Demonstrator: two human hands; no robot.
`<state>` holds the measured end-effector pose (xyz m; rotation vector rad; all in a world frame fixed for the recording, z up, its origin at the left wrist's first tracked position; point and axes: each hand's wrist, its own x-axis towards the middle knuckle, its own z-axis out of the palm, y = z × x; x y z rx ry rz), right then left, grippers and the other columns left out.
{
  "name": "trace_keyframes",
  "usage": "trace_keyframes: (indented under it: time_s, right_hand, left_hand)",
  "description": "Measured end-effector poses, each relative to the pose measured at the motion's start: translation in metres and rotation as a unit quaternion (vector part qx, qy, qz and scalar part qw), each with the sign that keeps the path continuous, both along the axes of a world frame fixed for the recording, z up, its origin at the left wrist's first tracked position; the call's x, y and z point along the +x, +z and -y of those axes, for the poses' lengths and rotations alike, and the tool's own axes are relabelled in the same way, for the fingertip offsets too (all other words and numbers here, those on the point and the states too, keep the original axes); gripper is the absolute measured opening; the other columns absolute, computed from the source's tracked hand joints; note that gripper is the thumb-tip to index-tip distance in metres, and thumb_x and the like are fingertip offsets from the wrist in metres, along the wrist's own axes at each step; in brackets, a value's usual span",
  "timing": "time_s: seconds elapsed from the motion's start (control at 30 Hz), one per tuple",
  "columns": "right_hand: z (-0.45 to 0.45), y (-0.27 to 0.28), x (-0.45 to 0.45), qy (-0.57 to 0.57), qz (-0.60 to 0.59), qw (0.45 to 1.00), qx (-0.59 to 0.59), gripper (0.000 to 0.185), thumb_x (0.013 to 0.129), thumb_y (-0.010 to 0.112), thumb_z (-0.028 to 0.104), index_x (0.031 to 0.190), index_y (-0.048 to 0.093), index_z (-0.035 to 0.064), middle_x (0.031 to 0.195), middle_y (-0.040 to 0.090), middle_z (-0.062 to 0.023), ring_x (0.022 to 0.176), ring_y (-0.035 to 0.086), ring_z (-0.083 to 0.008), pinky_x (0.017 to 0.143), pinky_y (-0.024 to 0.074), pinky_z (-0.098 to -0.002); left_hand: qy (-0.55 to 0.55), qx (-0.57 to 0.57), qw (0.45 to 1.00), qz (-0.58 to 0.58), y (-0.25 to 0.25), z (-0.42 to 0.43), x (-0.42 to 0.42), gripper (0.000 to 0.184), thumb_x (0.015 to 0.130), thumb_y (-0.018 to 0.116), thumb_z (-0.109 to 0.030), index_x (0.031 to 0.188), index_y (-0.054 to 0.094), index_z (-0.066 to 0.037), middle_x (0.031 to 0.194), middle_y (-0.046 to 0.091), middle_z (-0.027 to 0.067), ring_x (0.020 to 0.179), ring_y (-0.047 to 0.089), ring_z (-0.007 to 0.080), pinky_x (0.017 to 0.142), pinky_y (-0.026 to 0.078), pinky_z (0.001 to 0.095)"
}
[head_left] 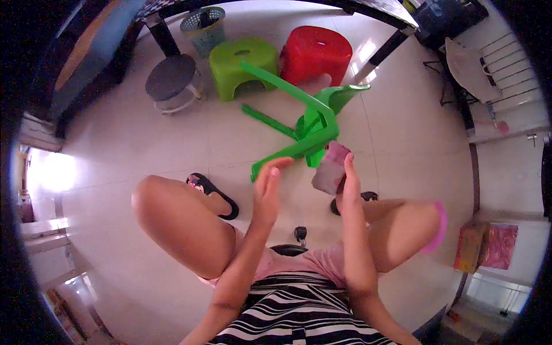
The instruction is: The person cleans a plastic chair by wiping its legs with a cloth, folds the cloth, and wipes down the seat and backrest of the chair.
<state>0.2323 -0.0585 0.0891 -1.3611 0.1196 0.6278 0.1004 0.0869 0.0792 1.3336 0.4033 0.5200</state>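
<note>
A bright green plastic chair or stool [322, 115] lies tipped over on the floor ahead of me, its legs pointing left. My right hand [352, 181] holds a folded pink and greyish cloth [332, 169], just below the green piece's nearest edge. In front of my left knee, my left hand [268, 187] is raised with its fingers stretched out and nothing in it. Its fingertips overlap the end of the lowest green leg in view; whether they touch it I cannot tell.
A lime green stool [244, 60], a red stool [316, 52] and a round grey-topped stool [171, 75] stand beyond. A perforated basket [204, 29] is by the table leg. At right are a white chair [471, 69] and a red-yellow box [471, 247].
</note>
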Motion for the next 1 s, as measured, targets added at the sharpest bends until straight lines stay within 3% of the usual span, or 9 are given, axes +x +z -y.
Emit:
trace_keyframes:
  time_s: [0.07, 0.17, 0.27, 0.33, 0.43, 0.53, 0.63, 0.77, 1.0]
  right_hand:
    - [0.0, 0.002, 0.002, -0.019, 0.037, 0.999, 0.015, 0.055, 0.083, 0.051, 0.056, 0.11, 0.056, 0.0088, 0.097, 0.059, -0.0019, 0.086, 0.053, -0.0145, 0.077, 0.0415, -0.0283]
    - [0.003, 0.01, 0.014, -0.022, 0.091, 0.994, -0.056, 0.047, 0.083, 0.056, 0.05, 0.106, 0.058, 0.0094, 0.093, 0.06, 0.0002, 0.083, 0.054, -0.0145, 0.074, 0.042, -0.0283]
    - [-0.001, 0.028, 0.032, 0.029, 0.193, 0.961, -0.197, 0.04, 0.082, 0.061, 0.043, 0.103, 0.059, 0.0083, 0.088, 0.061, 0.0001, 0.077, 0.056, -0.0177, 0.069, 0.0436, -0.0303]
    - [-0.006, 0.029, 0.052, 0.09, 0.266, 0.927, -0.248, 0.037, 0.082, 0.063, 0.037, 0.102, 0.059, 0.0066, 0.085, 0.062, -0.0038, 0.074, 0.058, -0.0232, 0.067, 0.045, -0.033]
    - [-0.024, 0.029, 0.071, 0.115, 0.453, 0.803, -0.37, 0.035, 0.084, 0.059, 0.035, 0.1, 0.057, 0.0042, 0.081, 0.062, -0.0117, 0.07, 0.06, -0.0302, 0.062, 0.0455, -0.0399]
    - [-0.037, 0.003, 0.094, 0.096, 0.572, 0.68, -0.449, 0.031, 0.084, 0.058, 0.032, 0.097, 0.055, 0.0034, 0.084, 0.061, -0.0175, 0.076, 0.06, -0.0353, 0.064, 0.0459, -0.0448]
    - [-0.047, -0.021, 0.1, 0.119, 0.594, 0.618, -0.501, 0.029, 0.083, 0.058, 0.031, 0.095, 0.054, 0.0045, 0.083, 0.061, -0.016, 0.077, 0.06, -0.034, 0.064, 0.0466, -0.0456]
    - [-0.052, -0.018, 0.083, 0.122, 0.56, 0.636, -0.516, 0.028, 0.083, 0.058, 0.03, 0.095, 0.054, 0.0049, 0.082, 0.061, -0.0158, 0.076, 0.061, -0.0334, 0.063, 0.0472, -0.0449]
    - [-0.061, -0.02, 0.057, 0.121, 0.543, 0.67, -0.492, 0.025, 0.083, 0.059, 0.026, 0.094, 0.053, 0.0052, 0.083, 0.06, -0.0156, 0.075, 0.059, -0.0349, 0.063, 0.046, -0.0451]
  left_hand:
    - [0.16, -0.022, 0.984, -0.082, -0.002, -0.002, -0.004, 0.031, 0.094, 0.04, -0.022, 0.114, 0.05, 0.0, 0.115, 0.052, 0.0088, 0.11, 0.046, 0.0182, 0.098, 0.03, 0.0307]
    - [0.296, 0.063, 0.949, -0.092, -0.051, -0.017, -0.002, 0.033, 0.093, 0.043, -0.02, 0.121, 0.046, -0.002, 0.119, 0.05, 0.0082, 0.11, 0.046, 0.0177, 0.098, 0.029, 0.0302]
    - [0.29, -0.225, 0.922, -0.119, -0.076, -0.005, 0.001, 0.039, 0.094, 0.042, -0.025, 0.127, 0.042, -0.006, 0.121, 0.048, 0.0067, 0.109, 0.047, 0.0178, 0.095, 0.031, 0.0308]
    - [0.247, -0.287, 0.915, -0.139, -0.067, 0.002, 0.0, 0.042, 0.094, 0.041, -0.029, 0.131, 0.039, -0.01, 0.123, 0.046, 0.0057, 0.107, 0.048, 0.0176, 0.092, 0.033, 0.0312]
    - [0.207, -0.372, 0.899, -0.104, -0.069, -0.001, 0.001, 0.043, 0.094, 0.038, -0.035, 0.132, 0.039, -0.015, 0.122, 0.047, 0.0044, 0.103, 0.05, 0.0169, 0.088, 0.035, 0.0312]
    - [0.169, -0.401, 0.9, -0.031, -0.075, -0.007, -0.001, 0.042, 0.095, 0.036, -0.036, 0.132, 0.04, -0.016, 0.118, 0.049, 0.0036, 0.098, 0.052, 0.0167, 0.086, 0.037, 0.031]
    - [0.162, -0.407, 0.899, -0.006, -0.072, -0.009, -0.003, 0.04, 0.096, 0.033, -0.034, 0.13, 0.042, -0.015, 0.113, 0.052, 0.0035, 0.095, 0.053, 0.0162, 0.085, 0.039, 0.0307]
    - [0.207, -0.429, 0.879, 0.032, -0.071, -0.005, -0.002, 0.038, 0.096, 0.032, -0.032, 0.128, 0.044, -0.014, 0.11, 0.053, 0.0037, 0.093, 0.053, 0.0152, 0.085, 0.04, 0.0305]
    - [0.196, -0.418, 0.887, -0.004, -0.07, -0.008, -0.003, 0.038, 0.096, 0.035, -0.033, 0.123, 0.047, -0.01, 0.11, 0.053, 0.0047, 0.096, 0.053, 0.0175, 0.088, 0.04, 0.0322]
